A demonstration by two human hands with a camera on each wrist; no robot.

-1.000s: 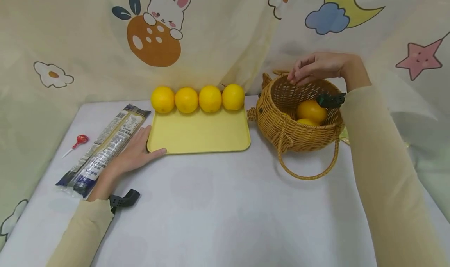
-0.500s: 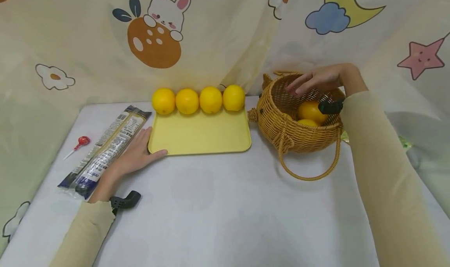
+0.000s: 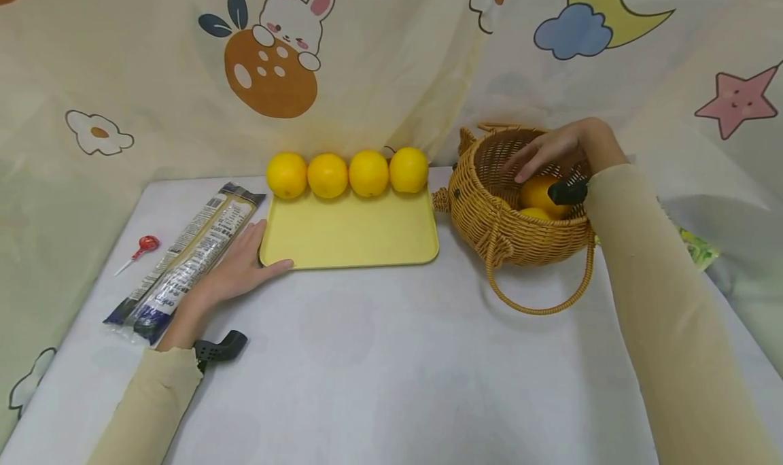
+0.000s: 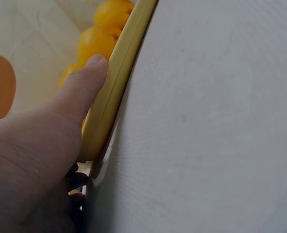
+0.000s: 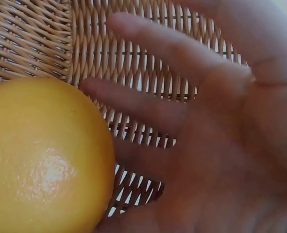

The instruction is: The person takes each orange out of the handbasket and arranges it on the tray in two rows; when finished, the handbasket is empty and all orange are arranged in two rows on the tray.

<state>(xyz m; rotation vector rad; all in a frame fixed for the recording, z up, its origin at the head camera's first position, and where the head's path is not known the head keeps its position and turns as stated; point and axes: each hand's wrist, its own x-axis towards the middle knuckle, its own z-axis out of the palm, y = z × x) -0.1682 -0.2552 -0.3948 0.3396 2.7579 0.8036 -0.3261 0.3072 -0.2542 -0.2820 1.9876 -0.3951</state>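
My left hand (image 3: 241, 268) lies at the left front corner of a yellow tray (image 3: 351, 237), fingers straight along its left side. In the left wrist view, the thumb touches the tray's rim (image 4: 107, 109). Several oranges (image 3: 327, 175) stand in a row along the tray's back edge. My right hand (image 3: 559, 149) reaches into a wicker basket (image 3: 520, 240) shaped like an animal. Inside are oranges, one (image 3: 543, 196) of them beneath the hand. In the right wrist view the fingers are spread beside a large orange (image 5: 46, 155); whether they touch it I cannot tell.
Left of the tray lie a long plastic-wrapped package (image 3: 189, 261) and a red lollipop (image 3: 147, 244). The basket's handle (image 3: 538, 311) hangs forward onto the white table (image 3: 391, 363). A green packet (image 3: 696, 247) shows behind the right sleeve. A printed cloth hangs behind.
My right hand has gone down from above the basket's rim into the basket, its fingers spreading toward the oranges. The left hand stays at the tray.
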